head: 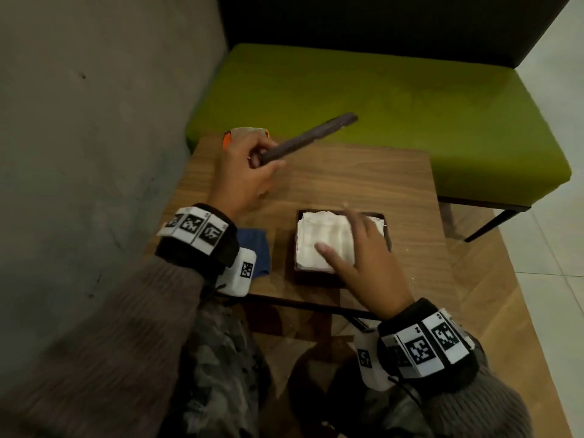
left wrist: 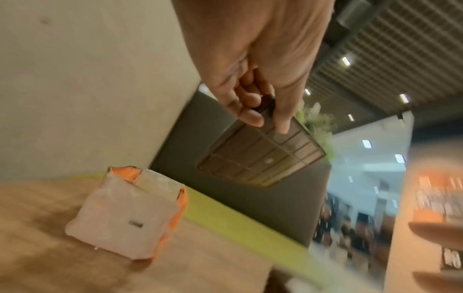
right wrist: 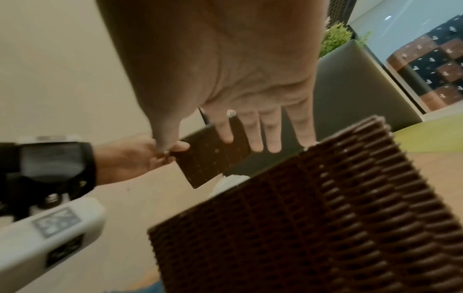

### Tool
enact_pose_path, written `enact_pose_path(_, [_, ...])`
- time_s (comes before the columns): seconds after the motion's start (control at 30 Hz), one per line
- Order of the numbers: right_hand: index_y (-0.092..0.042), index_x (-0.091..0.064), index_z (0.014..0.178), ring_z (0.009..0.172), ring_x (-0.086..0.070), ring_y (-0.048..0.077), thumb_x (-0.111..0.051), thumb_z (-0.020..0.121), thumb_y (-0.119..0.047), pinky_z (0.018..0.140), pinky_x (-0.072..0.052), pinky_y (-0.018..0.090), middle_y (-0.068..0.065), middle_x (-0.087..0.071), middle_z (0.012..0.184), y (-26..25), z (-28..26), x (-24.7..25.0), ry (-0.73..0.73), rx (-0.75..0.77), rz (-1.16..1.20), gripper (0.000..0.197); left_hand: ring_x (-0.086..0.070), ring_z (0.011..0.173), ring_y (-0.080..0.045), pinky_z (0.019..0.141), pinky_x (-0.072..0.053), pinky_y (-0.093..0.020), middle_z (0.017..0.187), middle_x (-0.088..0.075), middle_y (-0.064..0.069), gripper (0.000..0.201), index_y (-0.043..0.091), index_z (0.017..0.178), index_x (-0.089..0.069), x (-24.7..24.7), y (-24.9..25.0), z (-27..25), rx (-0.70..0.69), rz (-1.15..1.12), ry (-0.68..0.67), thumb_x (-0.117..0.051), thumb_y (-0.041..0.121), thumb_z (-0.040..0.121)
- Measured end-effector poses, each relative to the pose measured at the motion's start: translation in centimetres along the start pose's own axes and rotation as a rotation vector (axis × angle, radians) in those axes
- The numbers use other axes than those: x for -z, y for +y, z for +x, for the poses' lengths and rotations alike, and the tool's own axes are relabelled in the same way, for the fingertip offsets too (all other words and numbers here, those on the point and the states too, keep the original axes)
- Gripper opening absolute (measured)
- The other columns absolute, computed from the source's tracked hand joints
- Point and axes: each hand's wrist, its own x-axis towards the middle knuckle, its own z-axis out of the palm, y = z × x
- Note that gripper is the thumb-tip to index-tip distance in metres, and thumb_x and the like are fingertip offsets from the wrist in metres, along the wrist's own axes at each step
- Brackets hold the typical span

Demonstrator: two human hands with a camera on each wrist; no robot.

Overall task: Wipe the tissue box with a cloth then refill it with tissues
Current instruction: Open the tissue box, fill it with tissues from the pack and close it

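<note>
A dark brown woven tissue box [head: 388, 238] [right wrist: 313, 228] stands open on the wooden table, filled with a stack of white tissues [head: 319, 238]. My right hand [head: 357, 248] [right wrist: 250, 134] hovers flat over the tissues with its fingers straight and spread. My left hand [head: 252, 172] [left wrist: 260, 113] pinches one corner of the box's flat brown lid [head: 309, 139] [left wrist: 263, 156] [right wrist: 213, 158] and holds it tilted in the air above the table's far edge. A blue cloth [head: 256, 251] lies near the left front corner, partly hidden by my left wrist.
A white and orange tissue pack [left wrist: 130, 216] [head: 243, 134] sits at the table's [head: 363, 184] far left corner. Behind stands a green bench seat [head: 379, 99] with a dark backrest. A grey wall [head: 79, 121] runs along the left.
</note>
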Motion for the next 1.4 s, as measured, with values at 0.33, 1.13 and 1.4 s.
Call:
enact_pose_path(0.33, [-0.021, -0.051, 0.119, 0.093, -0.061, 0.010, -0.043, 0.100, -0.036, 0.074, -0.046, 0.024, -0.006, -0.063, 0.101, -1.2, 0.8, 2.8, 0.433, -0.008, 0.388, 0.025, -0.056, 0.067, -0.004, 0.050, -0.042, -0.014, 0.099, -0.066, -0.012, 0.029, 0.012, 0.110, -0.065, 2.0, 3.2, -2.8, 0.242, -0.423, -0.056, -0.069, 0.013, 0.081])
enact_pose_path(1.13, [-0.007, -0.060, 0.125, 0.100, -0.056, 0.034, -0.046, 0.099, -0.020, 0.080, -0.037, 0.027, 0.023, -0.056, 0.111, 5.9, 2.4, -1.5, 0.469, -0.356, 0.169, 0.032, -0.050, 0.119, -0.021, 0.091, -0.030, -0.011, 0.127, -0.056, -0.012, 0.035, 0.006, 0.127, -0.053, -8.0, 0.1, -9.0, 0.348, 0.034, -0.026, -0.052, 0.015, 0.093])
enact_pose_path(1.4, [-0.007, -0.062, 0.123, 0.091, -0.061, 0.034, -0.044, 0.100, -0.021, 0.073, -0.036, 0.024, 0.025, -0.063, 0.106, 7.3, 3.2, -1.1, 0.402, -0.332, 0.148, 0.033, -0.053, 0.104, -0.024, 0.093, -0.043, -0.045, 0.112, -0.058, -0.009, 0.025, 0.009, 0.112, -0.055, -9.4, -0.4, -9.0, 0.383, 0.093, 0.032, -0.054, 0.023, 0.091])
